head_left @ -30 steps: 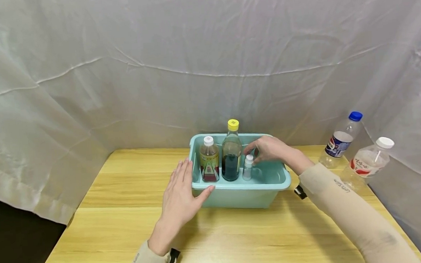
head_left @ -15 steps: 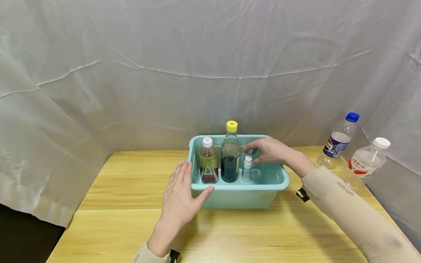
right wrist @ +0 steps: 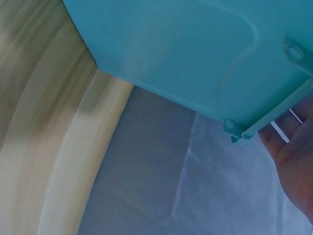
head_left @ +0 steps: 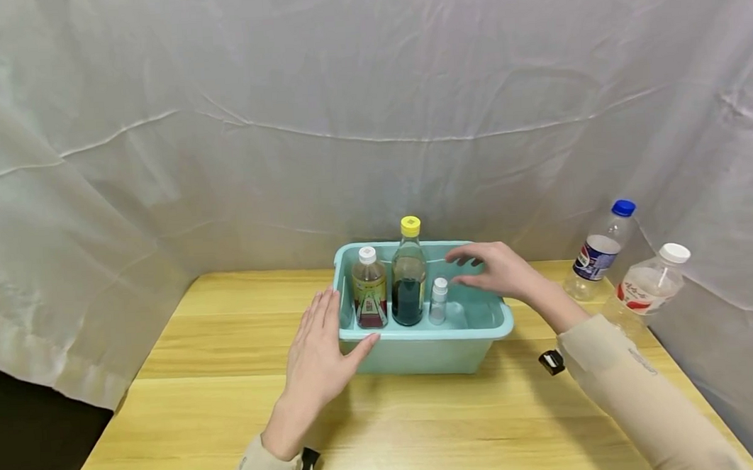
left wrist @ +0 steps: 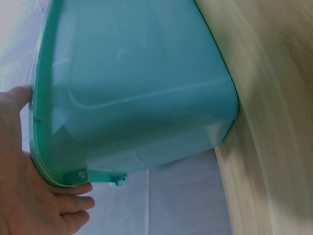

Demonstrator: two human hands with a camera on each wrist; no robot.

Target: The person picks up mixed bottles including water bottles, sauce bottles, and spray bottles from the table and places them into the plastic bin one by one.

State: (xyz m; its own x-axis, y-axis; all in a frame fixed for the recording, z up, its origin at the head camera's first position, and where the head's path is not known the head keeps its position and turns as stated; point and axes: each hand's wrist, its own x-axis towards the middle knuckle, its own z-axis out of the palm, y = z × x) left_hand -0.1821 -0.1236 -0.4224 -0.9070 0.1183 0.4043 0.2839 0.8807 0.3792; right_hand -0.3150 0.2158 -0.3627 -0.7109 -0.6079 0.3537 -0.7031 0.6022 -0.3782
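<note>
A teal plastic bin (head_left: 421, 353) stands on the table. Inside, in a row, are a white-capped bottle of reddish drink (head_left: 371, 299), a taller yellow-capped bottle of dark liquid (head_left: 408, 283) and a small clear bottle with a white cap (head_left: 439, 303). My left hand (head_left: 319, 351) rests against the bin's left end with straight fingers, its thumb at the front rim; the left wrist view shows the fingers along the rim (left wrist: 36, 107). Over the bin's right part is my right hand (head_left: 496, 270), its fingers loosely bent and apart from the small bottle, holding nothing.
To the right of the bin, a blue-capped Pepsi bottle (head_left: 597, 252) and a white-capped bottle with a red and white label (head_left: 648, 288) stand near the table's right edge. A grey cloth curtain (head_left: 370, 122) hangs behind the wooden table (head_left: 425, 431).
My right hand has let go of the small bottle and drawn back to the right, fingers spreading. The small bottle stays upright in the bin. My left hand has stayed at the bin.
</note>
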